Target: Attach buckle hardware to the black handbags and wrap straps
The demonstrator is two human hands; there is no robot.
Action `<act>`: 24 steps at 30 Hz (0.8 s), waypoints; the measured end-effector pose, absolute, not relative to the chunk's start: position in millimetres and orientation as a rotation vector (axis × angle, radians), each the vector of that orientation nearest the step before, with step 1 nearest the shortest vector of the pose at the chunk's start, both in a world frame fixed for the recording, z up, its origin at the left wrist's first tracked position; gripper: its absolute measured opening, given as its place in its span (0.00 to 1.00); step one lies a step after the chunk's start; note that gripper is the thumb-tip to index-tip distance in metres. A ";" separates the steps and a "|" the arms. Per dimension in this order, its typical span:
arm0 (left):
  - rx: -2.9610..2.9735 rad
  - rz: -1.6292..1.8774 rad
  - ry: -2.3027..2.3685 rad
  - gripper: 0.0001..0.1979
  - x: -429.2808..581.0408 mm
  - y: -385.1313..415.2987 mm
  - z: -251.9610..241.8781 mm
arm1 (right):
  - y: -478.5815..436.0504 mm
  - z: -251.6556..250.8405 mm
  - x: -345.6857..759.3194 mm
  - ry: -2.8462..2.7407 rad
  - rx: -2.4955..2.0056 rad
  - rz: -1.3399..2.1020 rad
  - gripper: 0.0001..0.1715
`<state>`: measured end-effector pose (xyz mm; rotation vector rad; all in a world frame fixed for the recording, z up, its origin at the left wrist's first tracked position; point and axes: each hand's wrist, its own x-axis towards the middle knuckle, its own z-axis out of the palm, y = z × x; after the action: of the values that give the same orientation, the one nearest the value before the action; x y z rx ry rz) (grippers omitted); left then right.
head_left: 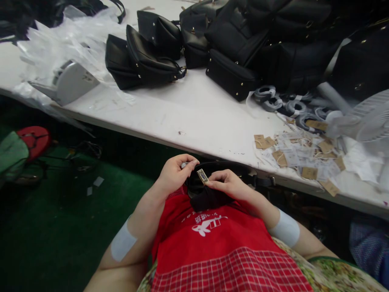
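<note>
I am watching two hands, left hand point(174, 175) pinching one silvery piece point(184, 165), right hand point(228, 185) pinching one gold rectangular metal tag point(202, 176) over one black bag point(203, 198).

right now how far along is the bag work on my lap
Done, it seems: a group of black bags sits on the table. In hand: the right hand pinches a metal fitting against the black piece in the lap, while the left hand grips a small pale bit. Left, likely: loose paper tags lie by the table edge, attached to nothing.
</note>
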<state>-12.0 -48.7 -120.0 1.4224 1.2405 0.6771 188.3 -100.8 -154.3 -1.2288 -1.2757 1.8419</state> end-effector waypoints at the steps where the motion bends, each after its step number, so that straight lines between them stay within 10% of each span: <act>1: 1.442 0.645 1.232 0.12 -13.7 -48.4 -119.0 | -99.8 -153.9 189.0 -1.279 -1.214 1.846 0.19; 24: 1.843 0.526 1.183 0.06 -7.9 -72.6 -108.9 | -102.9 -150.0 187.1 -1.487 -1.427 1.370 0.14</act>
<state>-7.9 -72.6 -108.9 1.8429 1.1829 0.5262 187.1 -102.9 -150.0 -1.4269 -1.4869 1.3700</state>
